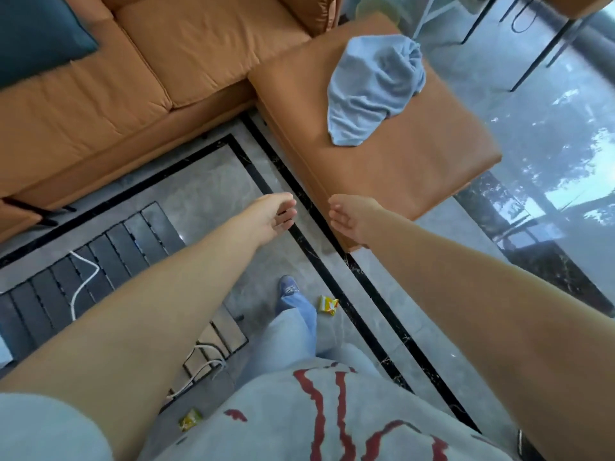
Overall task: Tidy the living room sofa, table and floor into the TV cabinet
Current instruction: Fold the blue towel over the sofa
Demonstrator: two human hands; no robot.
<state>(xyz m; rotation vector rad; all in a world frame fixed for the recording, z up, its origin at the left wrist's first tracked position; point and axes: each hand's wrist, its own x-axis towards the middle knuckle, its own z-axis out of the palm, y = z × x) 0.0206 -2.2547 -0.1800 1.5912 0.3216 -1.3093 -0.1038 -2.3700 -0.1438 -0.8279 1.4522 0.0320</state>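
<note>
Living room, mid-tidy | I hold left hand (273, 216) and right hand (352, 219) out, fingers relaxed, gripping nothing | blue cloth (374, 91) lies crumpled on orange ottoman (416, 168), far-right of both hands, long axis near-to-far | right hand nearer

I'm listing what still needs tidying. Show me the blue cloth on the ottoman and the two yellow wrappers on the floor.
blue cloth (372, 91), head view, middle of the crumpled fabric.
yellow wrapper by the foot (327, 304), head view, its centre.
yellow wrapper near the shirt (190, 419), head view, its centre.
</note>
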